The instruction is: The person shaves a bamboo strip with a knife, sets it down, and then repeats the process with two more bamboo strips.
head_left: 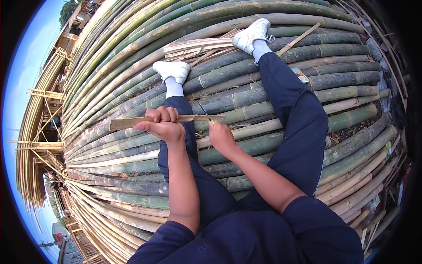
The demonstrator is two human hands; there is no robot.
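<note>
In the head view, my left hand [162, 125] is closed around a flat bamboo strip [124, 124], fingers over the top and thumb along the near side. The strip lies crosswise above my left leg; its wider end projects to the left, its narrower end to the right. My right hand [221, 137] is closed on the handle of a thin knife [204, 110], with a green part exposed at the fingertips. The blade crosses the strip near its right end, angled to the far left; I cannot tell whether they touch. Bamboo poles [246, 136] lie side by side beneath my legs. A bundle of split strips [198, 46] rests on them between my white shoes [172, 70].
</note>
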